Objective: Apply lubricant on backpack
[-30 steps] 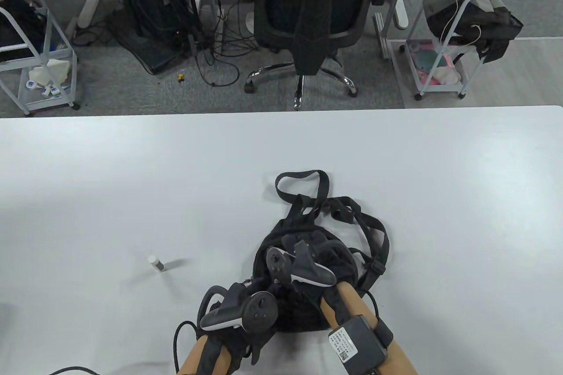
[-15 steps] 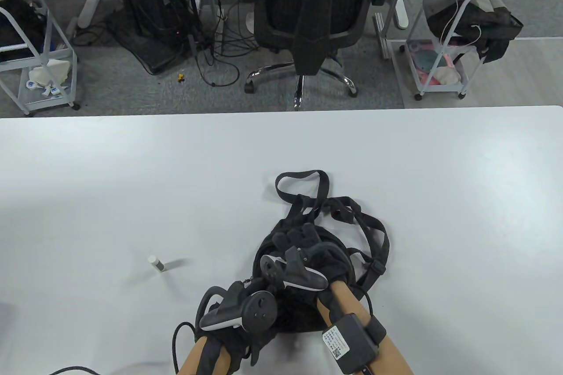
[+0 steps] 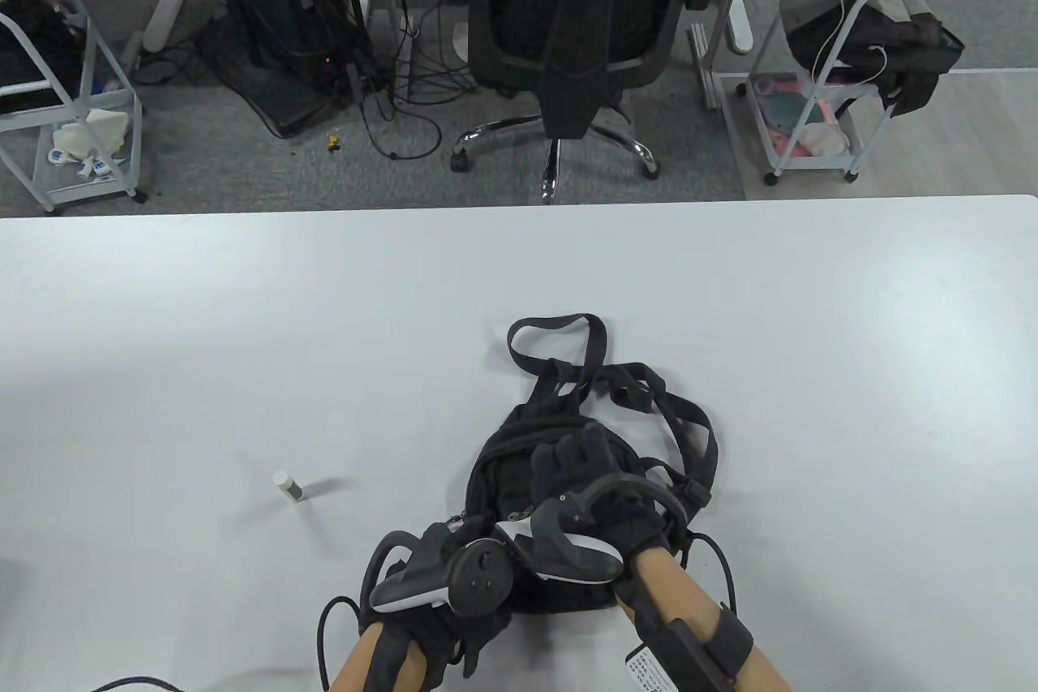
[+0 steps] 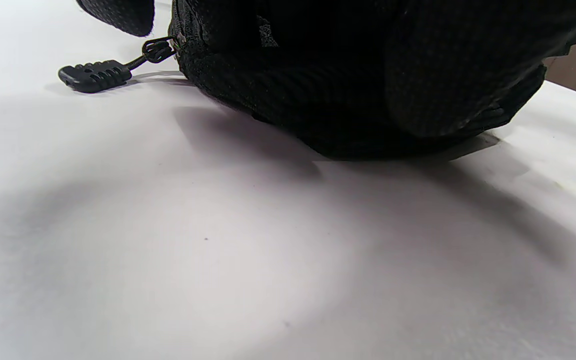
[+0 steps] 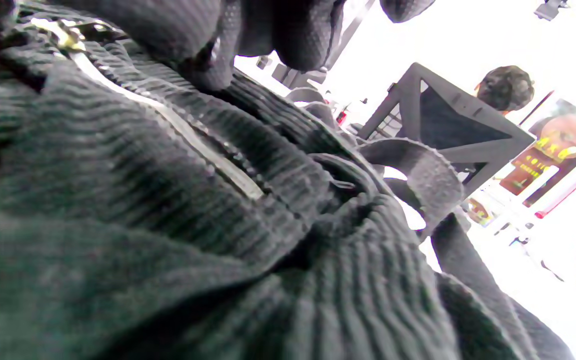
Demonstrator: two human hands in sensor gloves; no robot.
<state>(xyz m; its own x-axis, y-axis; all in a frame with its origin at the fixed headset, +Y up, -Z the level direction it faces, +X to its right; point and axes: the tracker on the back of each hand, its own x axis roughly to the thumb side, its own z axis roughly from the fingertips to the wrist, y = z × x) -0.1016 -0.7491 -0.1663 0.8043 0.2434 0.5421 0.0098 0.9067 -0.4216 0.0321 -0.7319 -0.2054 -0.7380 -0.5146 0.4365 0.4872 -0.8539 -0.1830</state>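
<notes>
A black backpack (image 3: 519, 465) lies on the white table (image 3: 730, 303) near the front edge, its straps (image 3: 568, 343) spread out behind it. My right hand (image 3: 572, 461) rests on top of it, fingers stretched over the fabric; in the right wrist view the fingertips (image 5: 208, 55) touch beside the zipper (image 5: 178, 125). At the bag's near left corner, my left hand (image 3: 442, 586) holds the bottom edge, with a finger (image 4: 458, 65) against the fabric. A zipper pull (image 4: 95, 76) lies on the table. The small white-capped lubricant tube (image 3: 288, 486) lies alone to the left.
A black cable (image 3: 324, 635) loops on the table by my left wrist. Beyond the table's far edge stand an office chair (image 3: 568, 35), wire carts (image 3: 819, 116) and tangled floor cables (image 3: 405, 92).
My right hand has turned and drawn back toward the right, so its fingers now lie further right on the bag. The left hand and the tube have not moved.
</notes>
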